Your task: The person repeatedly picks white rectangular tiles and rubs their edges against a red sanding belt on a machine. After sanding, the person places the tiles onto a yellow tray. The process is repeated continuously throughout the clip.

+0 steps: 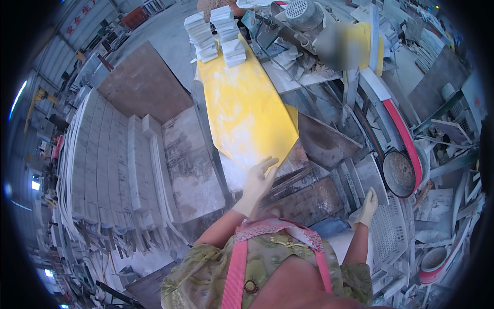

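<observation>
My left hand (259,181), in a pale glove, reaches to the near end of a yellow sheet (252,103) that covers a long table. Its fingers are stretched and apart, with nothing held. Whether the fingertips touch the sheet or hover just over it I cannot tell. White dust is smeared across the yellow surface. Off to the right is my right hand (367,207), also gloved, its fingers stretched out beside a grey panel (369,172) and a perforated pale crate (392,232). No object shows in it.
Stacks of white tiles (201,38) stand at the table's far end, near another person's arm (240,10). On the left rise stacked grey slabs (100,159) and a brown board (144,80). To the right runs a belt machine with a red belt (404,134), among scrap pieces.
</observation>
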A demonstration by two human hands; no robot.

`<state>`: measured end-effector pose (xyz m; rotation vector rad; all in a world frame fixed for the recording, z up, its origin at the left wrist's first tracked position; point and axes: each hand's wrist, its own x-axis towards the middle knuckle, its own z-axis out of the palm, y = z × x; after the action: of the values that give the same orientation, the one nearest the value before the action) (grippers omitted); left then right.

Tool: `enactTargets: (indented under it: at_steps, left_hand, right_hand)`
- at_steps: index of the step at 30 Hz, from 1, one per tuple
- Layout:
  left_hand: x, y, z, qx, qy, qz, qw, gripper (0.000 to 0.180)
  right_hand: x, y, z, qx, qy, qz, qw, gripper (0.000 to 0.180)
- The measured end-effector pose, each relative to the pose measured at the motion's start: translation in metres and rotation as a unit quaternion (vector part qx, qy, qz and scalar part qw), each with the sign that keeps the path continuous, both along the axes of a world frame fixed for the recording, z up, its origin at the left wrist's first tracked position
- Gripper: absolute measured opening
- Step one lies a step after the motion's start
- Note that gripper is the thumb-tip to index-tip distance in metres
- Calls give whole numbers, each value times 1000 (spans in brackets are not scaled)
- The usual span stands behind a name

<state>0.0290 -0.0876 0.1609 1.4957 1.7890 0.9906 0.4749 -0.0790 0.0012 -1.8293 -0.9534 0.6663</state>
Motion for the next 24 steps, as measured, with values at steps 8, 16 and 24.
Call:
enactTargets:
  at_steps: [8,16,24]
  left_hand:
    - [-5,41,-28,102,41,-10,994,41]
    - [-6,82,-42,61,124,2,990,50]
    - [24,112,-67,6,299,116,947,46]
  right_hand:
    - [87,-20,-6,-13,-153,27,988,43]
    - [117,104,55,42,-281,37,958,34]
    - [145,308,111,85,-337,190,918,37]
